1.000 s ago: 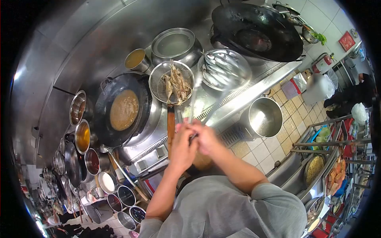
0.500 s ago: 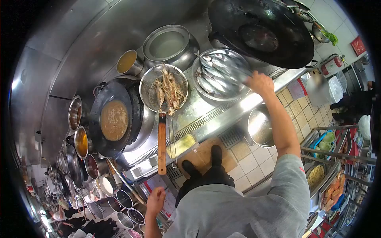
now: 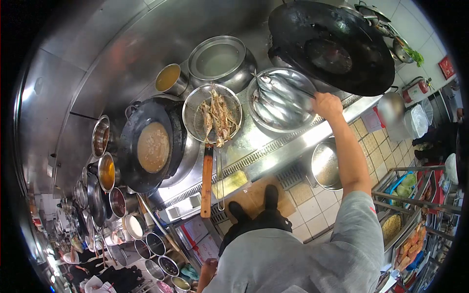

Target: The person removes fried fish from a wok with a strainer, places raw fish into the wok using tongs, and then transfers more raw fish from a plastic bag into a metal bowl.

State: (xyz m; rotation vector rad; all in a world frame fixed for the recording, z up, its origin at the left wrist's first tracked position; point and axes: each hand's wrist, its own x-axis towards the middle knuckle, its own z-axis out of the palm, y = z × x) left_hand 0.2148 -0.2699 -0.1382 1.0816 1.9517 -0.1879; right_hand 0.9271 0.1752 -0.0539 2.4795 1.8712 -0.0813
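Observation:
My right hand (image 3: 328,105) is closed on the tail end of a fish (image 3: 298,88) at the right rim of a round metal tray. Several silvery whole fish (image 3: 273,105) lie side by side in that tray (image 3: 255,117). Low in the view, beside my body, my left hand (image 3: 210,267) is closed; whether it holds anything is hidden. Left of the tray, fried fish (image 3: 218,115) rest in a mesh strainer (image 3: 192,115) whose wooden handle (image 3: 206,183) points toward me.
A wok (image 3: 128,151) of brown liquid stands left, a large dark wok (image 3: 293,29) at the upper right. Behind the strainer are a lidded pot (image 3: 246,63) and a small pot (image 3: 181,87). A metal pot (image 3: 325,166) sits below right; a rack (image 3: 420,207) is at far right.
The blurred fish at my right hand now lies sharp among the others in the tray. My left hand has drawn down close to my body. The whole view has shifted slightly.

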